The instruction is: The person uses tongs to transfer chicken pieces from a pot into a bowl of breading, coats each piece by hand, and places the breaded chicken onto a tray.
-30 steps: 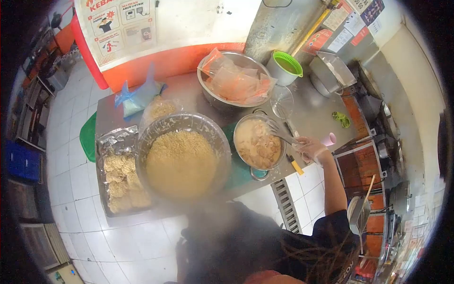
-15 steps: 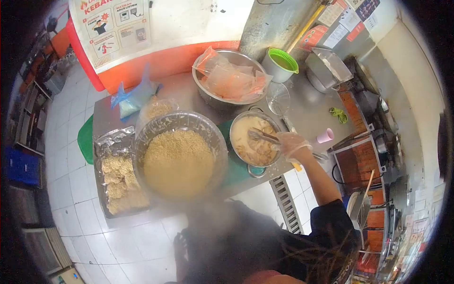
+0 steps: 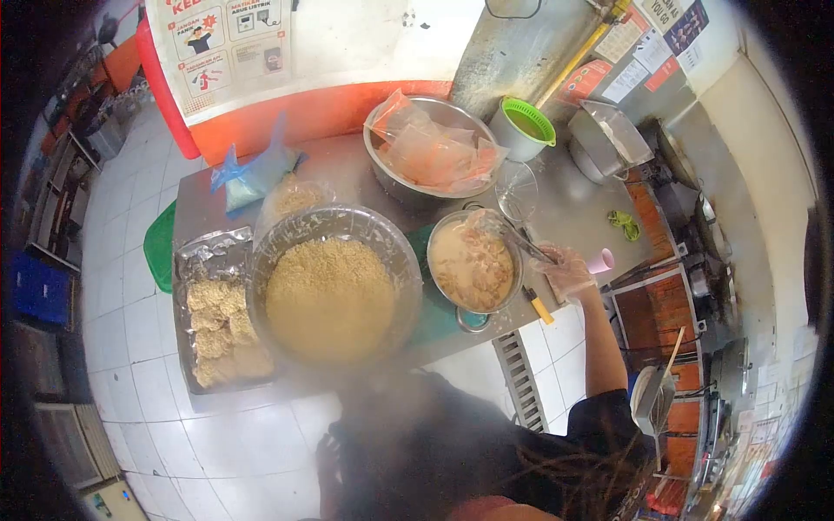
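Note:
My right hand (image 3: 566, 273), in a clear plastic glove, is closed around metal tongs (image 3: 532, 247). The tongs reach over the far right rim of a pot (image 3: 471, 269) of pale liquid with pieces in it. A coated piece (image 3: 486, 224) hangs at their tips by the rim. Left of the pot stands a large basin (image 3: 407, 286) of pale crumbs (image 3: 330, 291). Further left, a foil-lined tray (image 3: 211, 253) holds several crumb-coated pieces (image 3: 217, 323). My left hand cannot be made out; the lower middle is dark and blurred.
Behind the pot is a metal bowl (image 3: 387, 171) with plastic bags (image 3: 439, 152). A green-rimmed container (image 3: 528, 126), a steel pot (image 3: 595, 152), a pink cup (image 3: 600, 260) and a yellow-handled tool (image 3: 540, 308) are to the right. A blue bag (image 3: 252, 178) lies at the back left.
My right hand and the tongs have moved back to the right, away from the pot's middle. A piece now shows at the tongs' tips near the far rim. The view has shifted slightly.

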`<state>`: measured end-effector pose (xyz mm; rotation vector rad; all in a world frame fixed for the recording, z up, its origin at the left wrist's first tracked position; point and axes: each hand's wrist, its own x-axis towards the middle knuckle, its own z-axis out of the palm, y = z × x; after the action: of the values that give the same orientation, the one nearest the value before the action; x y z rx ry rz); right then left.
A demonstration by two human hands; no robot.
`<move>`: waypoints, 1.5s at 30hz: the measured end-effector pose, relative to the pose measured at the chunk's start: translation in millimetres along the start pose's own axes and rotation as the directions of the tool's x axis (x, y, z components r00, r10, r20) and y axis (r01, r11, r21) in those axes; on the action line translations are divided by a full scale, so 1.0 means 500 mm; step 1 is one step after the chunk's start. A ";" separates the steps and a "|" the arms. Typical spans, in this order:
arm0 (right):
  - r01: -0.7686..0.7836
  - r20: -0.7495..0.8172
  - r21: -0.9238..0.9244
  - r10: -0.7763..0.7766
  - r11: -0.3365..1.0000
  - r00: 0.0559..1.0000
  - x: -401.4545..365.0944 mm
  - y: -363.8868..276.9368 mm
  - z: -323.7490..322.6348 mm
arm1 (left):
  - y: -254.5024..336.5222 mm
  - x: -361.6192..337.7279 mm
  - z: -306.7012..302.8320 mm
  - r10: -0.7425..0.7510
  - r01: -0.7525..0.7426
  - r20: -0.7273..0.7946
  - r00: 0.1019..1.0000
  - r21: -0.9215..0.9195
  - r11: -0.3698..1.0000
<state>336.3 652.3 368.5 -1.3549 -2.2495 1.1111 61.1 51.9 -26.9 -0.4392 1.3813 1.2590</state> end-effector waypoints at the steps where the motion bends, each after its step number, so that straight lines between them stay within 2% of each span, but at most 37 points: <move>1: 0.004 -0.003 -0.033 -0.004 0.999 1.000 0.003 0.001 0.000 | -0.031 0.058 -0.042 -0.059 0.069 0.074 0.996 -0.136 0.988; 3: 0.007 -0.005 -0.097 -0.008 0.995 1.000 0.007 0.001 0.002 | -0.047 0.098 -0.068 -0.112 0.150 0.154 0.982 -0.263 0.953; 6: -0.004 -0.020 -0.185 0.000 0.983 1.000 0.001 -0.066 0.013 | 0.004 0.028 -0.017 0.214 -0.216 0.144 0.966 -0.003 0.976; 7: 0.022 -0.023 -0.157 -0.025 0.987 0.999 0.001 -0.073 0.017 | 0.032 0.004 0.013 0.171 -0.172 0.024 0.985 0.038 0.984; 10: 0.113 -0.030 -0.069 -0.115 0.991 0.993 0.008 -0.082 0.037 | 0.084 -0.027 0.030 0.239 -0.242 0.074 0.968 0.037 0.970; 12: 0.180 -0.062 -0.006 -0.180 0.984 0.982 0.012 -0.096 0.064 | 0.197 -0.137 0.086 0.295 -0.292 0.272 0.916 -0.051 0.955; 13: 0.216 -0.017 -0.071 -0.218 0.974 0.976 0.010 -0.132 0.084 | 0.266 -0.206 0.130 0.282 -0.297 0.334 0.899 -0.006 0.955; 14: 0.251 0.025 -0.137 -0.250 0.958 0.968 -0.005 -0.178 0.100 | 0.297 -0.231 0.140 0.416 -0.529 0.420 0.806 0.198 0.825; 16: 0.338 0.133 -0.328 -0.311 0.882 0.941 -0.028 -0.238 0.157 | 0.384 -0.287 0.191 0.395 -0.552 0.518 0.758 0.189 0.812; 17: 0.390 0.202 -0.444 -0.333 0.807 0.921 -0.043 -0.267 0.201 | 0.406 -0.295 0.214 0.404 -0.522 0.493 0.770 0.122 0.844; 19: 0.489 0.389 -0.455 -0.328 0.744 0.861 -0.084 -0.333 0.295 | 0.421 -0.275 0.233 0.399 -0.448 0.453 0.797 -0.001 0.894; 21: 0.576 0.531 -0.353 -0.349 0.737 0.772 -0.101 -0.320 0.371 | 0.435 -0.254 0.279 0.479 -0.487 0.279 0.832 -0.043 0.872; 22: 0.593 0.539 -0.315 -0.375 0.741 0.754 -0.106 -0.318 0.371 | 0.440 -0.244 0.301 0.513 -0.511 0.187 0.838 -0.062 0.857; 24: 0.627 0.554 -0.234 -0.428 0.744 0.714 -0.105 -0.314 0.367 | 0.440 -0.220 0.320 0.569 -0.562 0.138 0.811 -0.087 0.822; 26: 0.360 0.583 -0.312 -0.123 0.879 0.803 -0.101 -0.359 0.294 | 0.433 -0.194 0.329 0.588 -0.578 0.090 0.804 -0.115 0.808; 28: 0.288 0.327 -0.539 -0.118 0.791 0.937 -0.085 -0.276 0.241 | 0.422 -0.169 0.335 0.573 -0.562 0.043 0.818 -0.151 0.813; 29: 0.171 0.189 -0.576 -0.074 0.799 0.979 -0.068 -0.248 0.214 | 0.416 -0.157 0.333 0.573 -0.561 0.053 0.818 -0.154 0.814; 31: 0.011 0.001 -0.621 -0.013 0.783 1.000 -0.041 -0.206 0.182 | 0.394 -0.116 0.331 0.585 -0.581 -0.011 0.811 -0.127 0.804; 33: -0.074 -0.096 -0.667 0.012 0.742 0.995 -0.002 -0.166 0.171 | 0.393 -0.114 0.341 0.584 -0.581 -0.017 0.812 -0.131 0.804; 35: -0.128 -0.024 -0.780 0.175 0.612 0.984 0.067 -0.052 0.179 | 0.399 -0.138 0.357 0.564 -0.553 0.030 0.825 -0.167 0.817; 37: -0.028 0.016 -0.828 0.073 0.560 0.997 0.078 -0.032 0.189 | 0.371 -0.133 0.362 0.635 -0.634 0.045 0.771 -0.035 0.772; 38: 0.093 0.029 -0.823 -0.121 0.561 0.992 0.079 -0.022 0.200 | 0.363 -0.125 0.363 0.633 -0.633 0.049 0.773 -0.010 0.774; 40: 0.148 0.082 -0.798 -0.138 0.585 0.987 0.069 -0.137 0.245 | 0.349 -0.117 0.366 0.586 -0.587 0.050 0.809 0.007 0.810; 42: 0.413 0.223 -0.745 -0.388 0.523 0.894 0.065 -0.260 0.337 | 0.334 -0.105 0.367 0.578 -0.579 0.038 0.815 0.033 0.815; 43: 0.570 0.352 -0.531 -0.448 0.627 0.821 0.063 -0.310 0.384 | 0.319 -0.095 0.371 0.613 -0.614 0.029 0.789 0.068 0.786; 44: 0.627 0.471 -0.521 -0.418 0.579 0.777 0.078 -0.300 0.459 | 0.311 -0.099 0.383 0.651 -0.651 0.020 0.759 0.068 0.756; 45: 0.586 0.614 -0.555 -0.183 0.591 0.767 0.069 -0.362 0.504 | 0.303 -0.104 0.395 0.687 -0.686 0.010 0.726 0.068 0.724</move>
<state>57.4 516.8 330.7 -0.6523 -3.4077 0.3932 42.0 252.3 128.6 0.1541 1.6673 1.7986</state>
